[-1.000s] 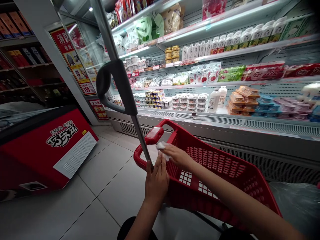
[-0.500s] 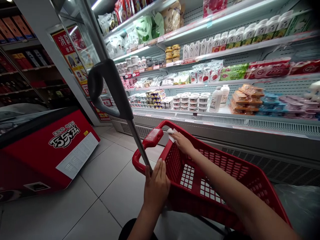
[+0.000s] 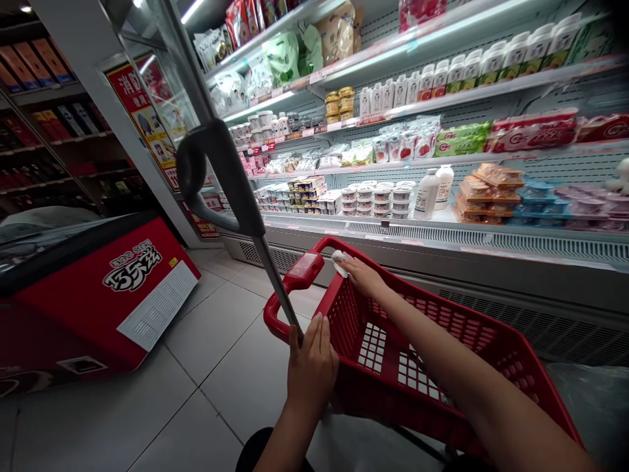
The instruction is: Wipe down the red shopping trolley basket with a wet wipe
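Observation:
A red plastic shopping cart [image 3: 407, 393] with a latticed basket stands in front of me. My right hand [image 3: 361, 275] presses a crumpled white cloth or tissue [image 3: 340, 262] on the far corner of the basket's handle-side rim. At the near corner of the same rim, my left hand [image 3: 313, 360] rests on the red edge, fingers extended and close together, with a grey metal pole [image 3: 275, 269] beside its fingertips. The pole carries a dark grey looped handle [image 3: 226, 177] and slants up to the left.
Beyond the cart runs a refrigerated display [image 3: 442, 242] with cups, bottles and packs on its shelves. A red chest freezer [image 3: 98, 295] stands at the left on the tiled floor [image 3: 216, 367]. Clear plastic [image 3: 590, 400] lies at the lower right.
The cart, pole, freezer and both hands appear slightly further right in the view. Both hands keep nearly the same places on the rim, and the cloth is still under my right fingers.

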`<control>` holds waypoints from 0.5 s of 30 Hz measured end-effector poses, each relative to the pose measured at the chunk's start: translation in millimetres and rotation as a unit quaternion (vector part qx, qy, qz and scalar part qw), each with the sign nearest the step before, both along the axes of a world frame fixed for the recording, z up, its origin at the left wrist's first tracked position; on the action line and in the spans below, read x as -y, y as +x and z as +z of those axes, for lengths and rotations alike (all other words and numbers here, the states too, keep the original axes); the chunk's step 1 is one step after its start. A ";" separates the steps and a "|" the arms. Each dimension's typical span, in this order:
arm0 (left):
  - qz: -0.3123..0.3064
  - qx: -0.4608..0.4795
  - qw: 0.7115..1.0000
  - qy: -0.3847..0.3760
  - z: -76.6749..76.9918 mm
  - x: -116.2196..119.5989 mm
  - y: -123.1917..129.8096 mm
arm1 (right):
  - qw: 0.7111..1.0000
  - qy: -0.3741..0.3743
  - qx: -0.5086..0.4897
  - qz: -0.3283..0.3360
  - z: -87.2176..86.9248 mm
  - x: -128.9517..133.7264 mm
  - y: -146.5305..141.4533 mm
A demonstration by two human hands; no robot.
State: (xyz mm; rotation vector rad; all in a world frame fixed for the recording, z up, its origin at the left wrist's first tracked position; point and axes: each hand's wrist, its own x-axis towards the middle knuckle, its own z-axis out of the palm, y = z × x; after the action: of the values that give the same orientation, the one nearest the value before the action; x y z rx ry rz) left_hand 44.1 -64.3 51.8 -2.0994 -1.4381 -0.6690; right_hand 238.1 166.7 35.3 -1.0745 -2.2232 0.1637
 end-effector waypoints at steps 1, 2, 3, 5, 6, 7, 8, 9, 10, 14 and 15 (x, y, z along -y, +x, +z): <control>0.005 0.000 1.000 0.001 -0.2 -1.1 0.6 | 1.000 0.001 -0.003 -0.001 -2.9 5.4 -4.9; 0.008 0.001 1.000 0.003 -0.6 -2.1 1.2 | 1.000 0.004 -0.005 0.005 -6.4 15.1 -11.1; 0.010 0.004 1.000 0.006 -1.3 -2.9 1.7 | 1.000 0.009 -0.007 0.019 -10.1 28.1 -17.8; 0.007 0.018 1.000 0.011 -2.4 -3.5 2.8 | 0.997 0.027 -0.008 0.074 -15.5 58.3 -29.8; 0.003 0.026 1.000 0.011 -2.7 -3.2 3.3 | 0.993 0.037 -0.010 0.108 -16.4 72.8 -34.1; -0.002 0.033 0.999 0.009 -2.9 -2.6 3.8 | 0.989 0.045 -0.012 0.141 -16.0 85.7 -36.9; -0.008 0.037 0.999 0.007 -3.0 -1.7 4.2 | 0.985 0.051 -0.015 0.167 -14.4 96.3 -38.1; -0.013 0.040 0.999 0.006 -3.1 -0.7 4.5 | 0.981 0.053 -0.018 0.187 -11.9 104.7 -38.0; -0.016 0.042 0.999 0.007 -3.4 0.2 4.6 | 0.978 0.052 -0.022 0.201 -9.1 111.1 -37.2; -0.039 0.038 0.998 0.039 -8.7 0.5 2.0 | 0.969 0.017 -0.043 0.241 0.2 131.1 -35.0; -0.051 0.034 0.997 0.055 -11.1 -0.2 0.3 | 0.967 0.001 -0.052 0.249 1.8 137.4 -35.7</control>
State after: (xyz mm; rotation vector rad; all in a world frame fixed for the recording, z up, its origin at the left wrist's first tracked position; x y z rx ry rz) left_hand 44.5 -64.1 40.7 -2.0945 -1.3048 -0.8467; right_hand 202.4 29.3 37.1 -0.4723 -2.3528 0.4222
